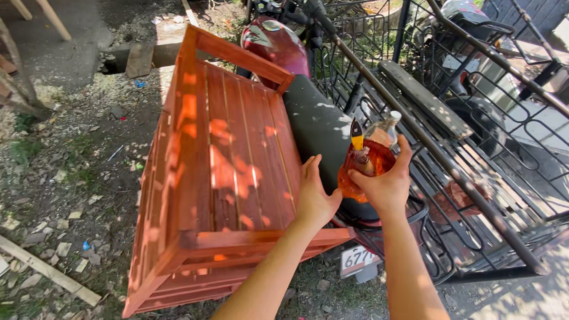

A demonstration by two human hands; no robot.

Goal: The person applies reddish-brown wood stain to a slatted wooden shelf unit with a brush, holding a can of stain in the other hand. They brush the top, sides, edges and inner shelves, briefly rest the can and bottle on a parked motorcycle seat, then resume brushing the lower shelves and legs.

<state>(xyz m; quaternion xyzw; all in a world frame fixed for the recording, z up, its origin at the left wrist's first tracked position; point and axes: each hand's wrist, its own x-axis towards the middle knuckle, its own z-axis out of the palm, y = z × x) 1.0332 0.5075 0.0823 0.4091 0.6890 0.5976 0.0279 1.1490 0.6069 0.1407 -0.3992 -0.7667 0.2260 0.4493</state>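
Pressing flat against the near right edge of a reddish slatted wooden crate point(225, 172), left hand point(317, 198) open with fingers spread wide, gripping nothing, seemingly steadying the crate where it leans on the black seat point(317, 127) of a dark red motorcycle point(275, 41). Cradling a cut-off plastic container point(361, 169) of orange-red liquid from below and behind, right hand point(385, 184) wrapped around its side, grip closed on it, held level and just right of the crate, probably so nothing spills. Standing in the liquid, a brush with a yellow and black handle point(356, 137), tip upward. Just behind the container, a clear bottle with a white cap point(386, 130); cannot tell whether held by the same hand or resting behind it. To the right, a black metal sidecar frame point(474, 154) with a plank across it. Below, bare ground point(71, 178) strewn with wood chips and offcuts, in dappled sunlight. Fresh, even colour on the slats, matching the liquid.
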